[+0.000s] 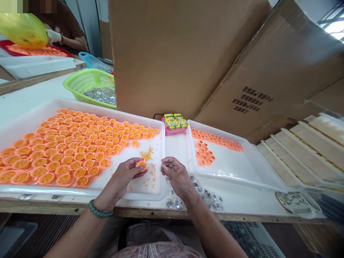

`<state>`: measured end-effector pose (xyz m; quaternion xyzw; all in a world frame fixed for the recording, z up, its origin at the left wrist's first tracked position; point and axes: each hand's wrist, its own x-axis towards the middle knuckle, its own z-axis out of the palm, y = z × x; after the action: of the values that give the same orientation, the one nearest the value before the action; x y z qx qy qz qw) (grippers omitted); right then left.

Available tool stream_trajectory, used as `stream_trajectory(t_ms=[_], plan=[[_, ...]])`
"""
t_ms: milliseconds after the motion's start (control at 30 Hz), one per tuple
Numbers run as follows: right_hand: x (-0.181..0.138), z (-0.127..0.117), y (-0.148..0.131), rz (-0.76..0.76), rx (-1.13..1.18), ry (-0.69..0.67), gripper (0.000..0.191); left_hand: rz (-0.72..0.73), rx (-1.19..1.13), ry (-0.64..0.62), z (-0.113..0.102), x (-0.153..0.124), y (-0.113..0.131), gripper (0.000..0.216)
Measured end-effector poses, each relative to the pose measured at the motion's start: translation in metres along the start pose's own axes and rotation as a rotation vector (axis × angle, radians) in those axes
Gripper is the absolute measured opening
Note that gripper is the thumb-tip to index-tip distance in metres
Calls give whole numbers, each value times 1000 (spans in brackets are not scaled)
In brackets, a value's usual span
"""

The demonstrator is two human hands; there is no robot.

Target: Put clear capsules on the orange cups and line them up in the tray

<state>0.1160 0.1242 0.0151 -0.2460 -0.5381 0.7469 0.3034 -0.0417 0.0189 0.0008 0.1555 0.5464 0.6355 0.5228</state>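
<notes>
My left hand [122, 177] pinches a small orange plastic cup [141, 164] between thumb and fingers, above the right end of a white tray [159, 150]. Many similar orange cups [68, 150] with yellow pieces inside fill that tray in rows. Loose yellow beads [147, 154] lie scattered beside my left hand. My right hand [177, 177] is just right of the tray's rim, fingertips pressed together; anything between them is too small to make out. Clear plastic domes [212, 200] lie in a pile on the table by my right wrist.
A second white tray [231, 166] holds orange pieces. Behind stand a pink basket of small yellow-green boxes [176, 123], a green basket [80, 87] of clear parts and tall cardboard [172, 53]. Stacked trays [303, 150] and a patterned mug [295, 204] are right. A person's gloved hand [54, 36] is at upper left.
</notes>
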Motion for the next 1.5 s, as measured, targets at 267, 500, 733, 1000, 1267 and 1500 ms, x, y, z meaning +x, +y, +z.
stream_trajectory(t_ms=[267,500,733,1000,1267,1500], plan=[[9,19,0,48,-158,26,19,-4,-114,-5,1,-3,5,34],[14,24,3,9,-147,-32,27,-1,-172,-30,-1,-3,3,39],[15,25,9,96,134,-35,26,-9,-220,-40,0,-4,4,39],[15,27,12,152,291,-85,39,21,-241,-60,-2,-2,2,34],[15,27,10,201,430,-60,27,31,-235,-97,-3,-2,1,25],[16,30,10,136,461,-13,22,14,-250,-91,-2,0,2,28]])
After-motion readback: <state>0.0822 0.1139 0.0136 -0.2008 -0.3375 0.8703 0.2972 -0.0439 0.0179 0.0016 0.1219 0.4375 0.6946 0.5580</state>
